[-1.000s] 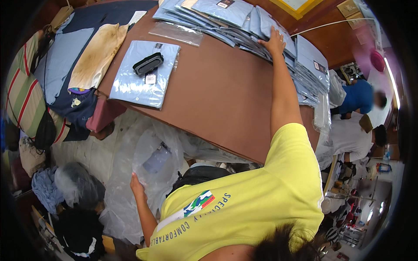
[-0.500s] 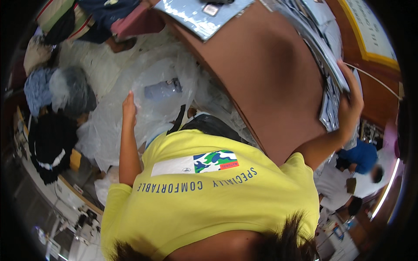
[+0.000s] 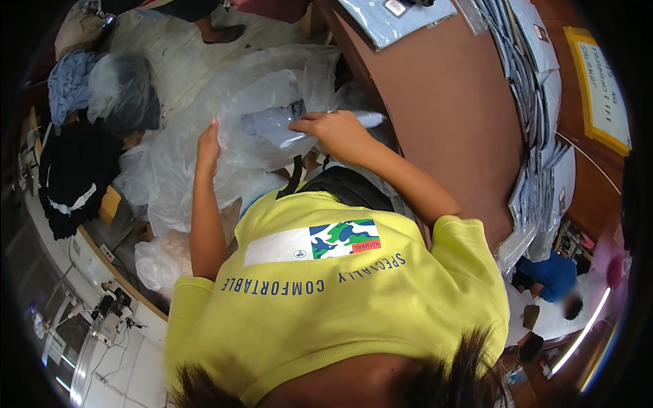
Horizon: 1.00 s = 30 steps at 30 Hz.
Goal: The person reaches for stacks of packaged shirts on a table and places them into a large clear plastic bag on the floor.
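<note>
As the right hand [image 3: 333, 133] grips it, a blue packet [image 3: 371, 120] juts rightward.

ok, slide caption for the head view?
Left hand at a translucent plastic sack; right hand holds a plastic-wrapped blue garment.

The head camera (a wide fisheye) is looking down from close above the bare left hand [image 3: 208, 146] and bare right hand [image 3: 337, 134].

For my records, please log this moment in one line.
left hand: against clear bag | right hand: holding wrapped packet at bag | brown table: stacked packets
</note>
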### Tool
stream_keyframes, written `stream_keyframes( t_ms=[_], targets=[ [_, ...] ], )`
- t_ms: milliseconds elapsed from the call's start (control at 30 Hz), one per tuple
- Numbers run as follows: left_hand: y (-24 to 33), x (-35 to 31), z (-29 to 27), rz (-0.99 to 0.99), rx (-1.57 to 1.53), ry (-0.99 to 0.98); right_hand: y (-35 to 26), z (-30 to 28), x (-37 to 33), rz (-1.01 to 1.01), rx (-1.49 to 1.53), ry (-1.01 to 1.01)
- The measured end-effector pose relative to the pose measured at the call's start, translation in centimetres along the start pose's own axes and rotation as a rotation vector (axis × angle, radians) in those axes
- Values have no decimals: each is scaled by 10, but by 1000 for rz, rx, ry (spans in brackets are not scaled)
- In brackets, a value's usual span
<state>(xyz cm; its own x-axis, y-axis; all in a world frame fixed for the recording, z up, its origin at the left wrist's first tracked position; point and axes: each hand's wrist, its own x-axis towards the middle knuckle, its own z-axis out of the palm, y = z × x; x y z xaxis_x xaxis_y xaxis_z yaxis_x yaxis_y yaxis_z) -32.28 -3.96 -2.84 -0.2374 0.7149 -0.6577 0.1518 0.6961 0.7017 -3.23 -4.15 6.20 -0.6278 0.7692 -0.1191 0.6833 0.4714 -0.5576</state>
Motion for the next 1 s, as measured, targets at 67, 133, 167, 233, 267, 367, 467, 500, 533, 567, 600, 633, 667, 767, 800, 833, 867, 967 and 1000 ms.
stream_keyframes(
  t_ms=[67, 133, 167, 233, 267, 367, 467, 500, 533, 567, 600, 633, 667, 767, 800, 833, 867, 967, 1000],
  targets=[
    [-12, 2, -7, -13, -14, -8, 10, 33, 20, -5, -120, -17],
    [-14, -3, -9, -9, -24, -27, 19, 63, 40, 14, -205, -14],
    [-14, -5, -10, -7, -25, -42, 26, 79, 51, -4, -176, -26],
    [-20, 1, -9, -27, -81, -68, 43, 111, 75, -39, -124, -41],
    [-20, 2, -2, -10, -146, -65, 46, 125, 88, -19, -151, -82],
    [-17, 14, 7, 34, -208, -67, 49, 176, 122, 112, -164, -96],
    [11, 14, 22, 96, -181, -80, 47, 243, 122, 203, -174, 58],
    [7, 20, 19, 87, -177, -91, 31, 232, 117, 202, -36, -84],
    [6, 26, 23, 80, -168, -124, 31, 242, 111, 252, 176, -128],
    [7, 22, 24, 68, -166, -121, 33, 221, 106, 129, 216, -230],
    [11, 19, 25, 57, -155, -124, 34, 182, 100, 12, 259, -328],
    [8, 19, 23, 39, -182, -116, 38, 141, 91, -41, 396, -258],
    [2, 22, 20, 18, -211, -100, 43, 96, 79, -106, 532, -191],
    [-22, 35, 8, 30, -214, -134, 74, -47, 31, -62, 673, 176],
    [-24, 30, 5, 28, -245, -124, 76, -104, 9, 151, 706, 271],
    [-18, 31, 13, 26, -260, -167, 150, -106, -7, 351, 389, 577],
    [-18, 29, 13, 24, -284, -157, 158, -155, -27, 297, 238, 732],
    [-16, 30, 17, 5, -201, -138, 272, -224, -89, 795, -600, 1020],
    [-17, 30, 16, 1, -161, -136, 284, -237, -102, 962, -680, 1012]
  ],
)
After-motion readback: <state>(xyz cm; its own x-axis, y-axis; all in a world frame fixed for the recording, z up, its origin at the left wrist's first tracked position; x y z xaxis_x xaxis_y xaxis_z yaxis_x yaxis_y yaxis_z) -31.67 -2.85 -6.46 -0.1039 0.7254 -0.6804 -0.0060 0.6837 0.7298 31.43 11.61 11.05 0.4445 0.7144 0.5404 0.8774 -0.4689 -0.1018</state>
